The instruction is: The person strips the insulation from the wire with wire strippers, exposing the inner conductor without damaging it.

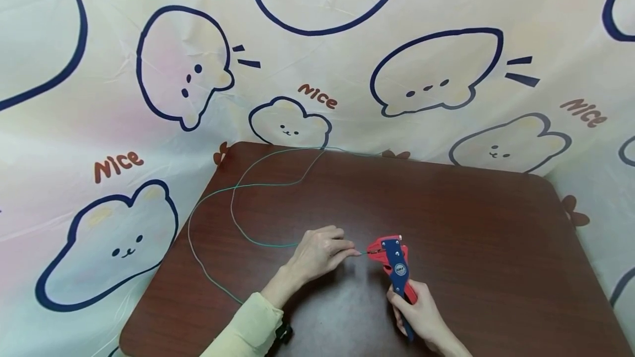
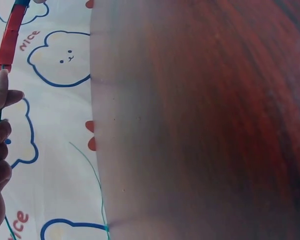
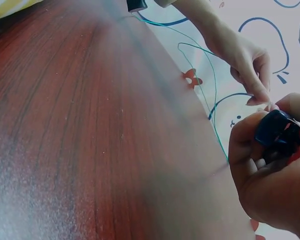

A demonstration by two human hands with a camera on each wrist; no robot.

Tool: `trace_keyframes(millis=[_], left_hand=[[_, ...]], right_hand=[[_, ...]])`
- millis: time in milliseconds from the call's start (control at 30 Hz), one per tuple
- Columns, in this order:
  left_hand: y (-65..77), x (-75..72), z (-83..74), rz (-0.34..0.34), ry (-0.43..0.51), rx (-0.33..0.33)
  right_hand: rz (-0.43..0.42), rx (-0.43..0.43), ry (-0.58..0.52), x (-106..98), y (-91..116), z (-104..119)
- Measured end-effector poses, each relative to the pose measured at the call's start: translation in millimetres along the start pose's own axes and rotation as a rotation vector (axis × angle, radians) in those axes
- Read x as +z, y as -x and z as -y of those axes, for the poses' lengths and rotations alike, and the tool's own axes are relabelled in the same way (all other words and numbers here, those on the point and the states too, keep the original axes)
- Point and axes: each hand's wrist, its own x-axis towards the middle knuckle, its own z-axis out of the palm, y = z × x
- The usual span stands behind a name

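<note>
In the head view, my left hand (image 1: 319, 252) pinches a thin green wire (image 1: 270, 245) between thumb and finger near its end. The wire's tip reaches into the red jaws of a wire stripper (image 1: 397, 260), which has a blue body with a round badge. My right hand (image 1: 419, 313) grips the stripper's handles from below, holding it upright above the table. The left wrist view shows my left fingertips close to the red nose of the stripper (image 2: 9, 42). In the right wrist view, the blue handle end (image 3: 272, 127) pokes out of my right fist.
Loose loops of the green wire spread over the left and back of the brown table (image 1: 471, 225), some passing its far edge. A pale cloth (image 1: 357, 10) printed with cartoon outlines hangs behind and beside the table. A small black object sits at my left wrist.
</note>
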Motion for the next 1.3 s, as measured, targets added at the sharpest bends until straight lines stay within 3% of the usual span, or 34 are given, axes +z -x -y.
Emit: trace_keyframes(millis=[533, 833, 1300], left_hand=[[-4.4, -1.5, -0.8, -0.04, 0.03, -0.008], [-4.4, -2.1, 1.4, -0.072, 0.021, 0.008], [-6.6, -4.0, 2.3, -0.08, 0.041, 0.005]], right_hand=[[0.113, -0.097, -0.133, -6.2, -0.7, -2.3], [0.126, -0.115, -0.151, -7.1, -1.2, -0.5], [0.071, -0.031, -0.137, -4.4, -0.1, 3.4]])
